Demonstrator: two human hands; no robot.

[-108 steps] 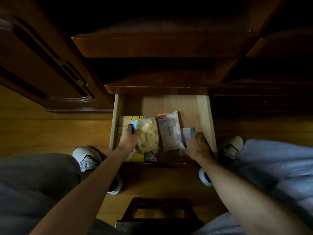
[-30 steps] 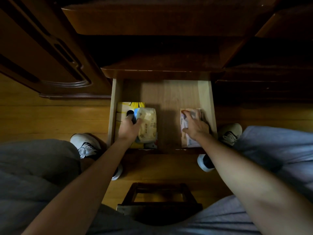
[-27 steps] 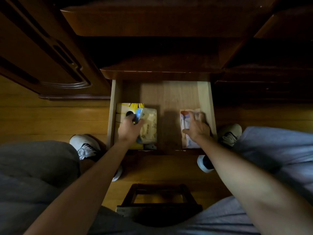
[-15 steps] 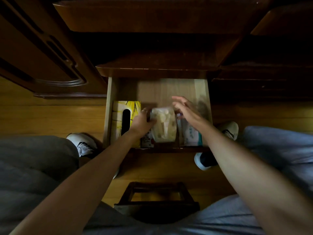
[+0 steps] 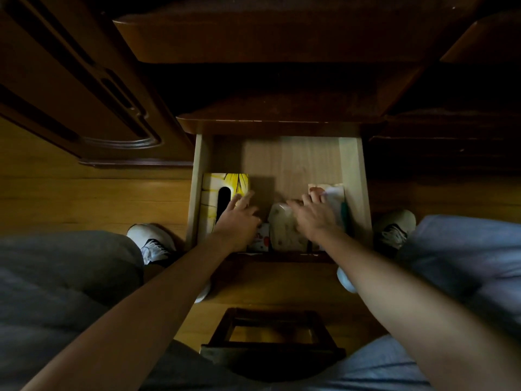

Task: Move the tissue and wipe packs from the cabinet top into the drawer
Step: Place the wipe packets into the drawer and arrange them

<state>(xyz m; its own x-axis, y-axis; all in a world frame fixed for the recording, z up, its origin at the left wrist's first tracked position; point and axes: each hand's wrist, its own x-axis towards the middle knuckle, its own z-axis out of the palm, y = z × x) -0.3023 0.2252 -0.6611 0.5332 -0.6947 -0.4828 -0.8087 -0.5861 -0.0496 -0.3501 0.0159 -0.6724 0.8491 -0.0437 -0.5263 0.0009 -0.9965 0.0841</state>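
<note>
Now that the cream pack point(image 5: 283, 231) has shifted from the drawer's point(image 5: 352, 170) left to its middle, it lies beside the yellow tissue box point(image 5: 225, 183). Left hand point(image 5: 239, 218) has let go, fingers spread; right hand point(image 5: 315, 217) rests flat across the packs at the right point(image 5: 335, 197), suggesting stowing is nearly done.

The room is dim, with most of the light falling on the wooden plank floor point(image 5: 93, 198), which glows a warm honey colour. Dark reddish-brown cabinetry point(image 5: 267, 35) fills the upper part of the view, its shelves and ledges sinking into shadow. To the left hangs an open cabinet door point(image 5: 84, 88) with a carved, raised panel moulding. Lower down, near the bottom edge, stands a small dark wooden stool point(image 5: 272, 334) with an open rectangular frame, the lit floor showing through it.
</note>
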